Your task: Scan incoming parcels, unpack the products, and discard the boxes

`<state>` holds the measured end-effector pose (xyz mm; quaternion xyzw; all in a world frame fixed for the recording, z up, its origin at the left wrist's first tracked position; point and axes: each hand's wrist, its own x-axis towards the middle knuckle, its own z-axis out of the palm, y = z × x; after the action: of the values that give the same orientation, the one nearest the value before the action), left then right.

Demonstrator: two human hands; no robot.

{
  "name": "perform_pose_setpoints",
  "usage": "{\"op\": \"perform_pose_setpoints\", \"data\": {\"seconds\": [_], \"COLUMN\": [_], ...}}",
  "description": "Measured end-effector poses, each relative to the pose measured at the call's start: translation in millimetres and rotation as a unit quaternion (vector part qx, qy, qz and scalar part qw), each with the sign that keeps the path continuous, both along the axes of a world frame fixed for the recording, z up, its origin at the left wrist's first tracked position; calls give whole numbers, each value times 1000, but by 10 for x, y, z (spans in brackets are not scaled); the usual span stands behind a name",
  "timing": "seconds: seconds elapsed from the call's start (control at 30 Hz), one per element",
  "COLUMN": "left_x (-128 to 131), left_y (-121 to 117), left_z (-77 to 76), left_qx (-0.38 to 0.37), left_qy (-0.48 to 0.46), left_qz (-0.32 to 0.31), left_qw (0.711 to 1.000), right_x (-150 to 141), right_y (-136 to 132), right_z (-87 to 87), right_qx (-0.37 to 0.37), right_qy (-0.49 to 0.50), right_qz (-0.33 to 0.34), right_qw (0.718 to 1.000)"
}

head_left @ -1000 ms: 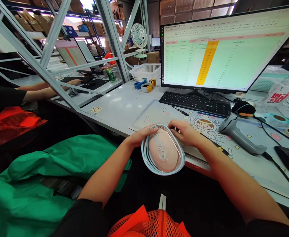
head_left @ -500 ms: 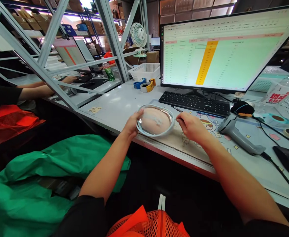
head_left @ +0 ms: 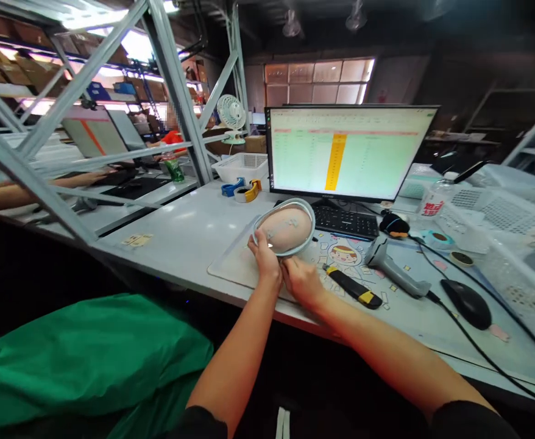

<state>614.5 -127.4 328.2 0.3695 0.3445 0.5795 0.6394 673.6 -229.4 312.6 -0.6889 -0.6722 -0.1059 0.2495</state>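
An oval clear plastic pack [head_left: 284,228] with a pale blue rim and a pink item inside is tilted up over the desk mat [head_left: 240,262]. My left hand [head_left: 264,259] grips its lower left rim with closed fingers. Beside it, my right hand [head_left: 300,281] holds the lower edge, fingers curled. Both hands meet under the pack, in front of the keyboard [head_left: 345,221] and the monitor [head_left: 347,152].
A utility knife [head_left: 353,288], a barcode scanner [head_left: 393,268] and a black mouse [head_left: 465,302] lie to the right. White baskets [head_left: 500,228] stand far right. Tape dispensers [head_left: 241,189] sit behind. A green bag [head_left: 85,360] lies lower left. A co-worker's arm [head_left: 25,194] rests on the left desk.
The camera view rose and pulled back. The pack went from my lap up over the mat and tilted upright. My right hand slid from its right side to beneath it, next to my left.
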Motion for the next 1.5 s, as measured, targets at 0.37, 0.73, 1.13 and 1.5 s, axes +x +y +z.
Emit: {"op": "perform_pose_setpoints", "data": {"seconds": [0.37, 0.73, 1.13, 1.5], "left_x": [-529, 412, 1015, 1010], "left_y": [482, 1668, 1964, 1877], "left_z": [-371, 12, -448, -415], "left_qx": [210, 463, 488, 517], "left_qy": [327, 468, 545, 579], "left_qz": [-131, -127, -119, -139], "left_qw": [912, 742, 672, 615], "right_x": [1279, 2789, 2586, 2576], "right_y": [-1767, -3090, -3211, -3078], "right_z": [605, -764, -677, -558], "right_qx": [133, 63, 35, 62], "right_qy": [56, -23, 10, 19], "right_qz": [-116, -423, -462, -474], "right_qw": [983, 903, 886, 878]}}
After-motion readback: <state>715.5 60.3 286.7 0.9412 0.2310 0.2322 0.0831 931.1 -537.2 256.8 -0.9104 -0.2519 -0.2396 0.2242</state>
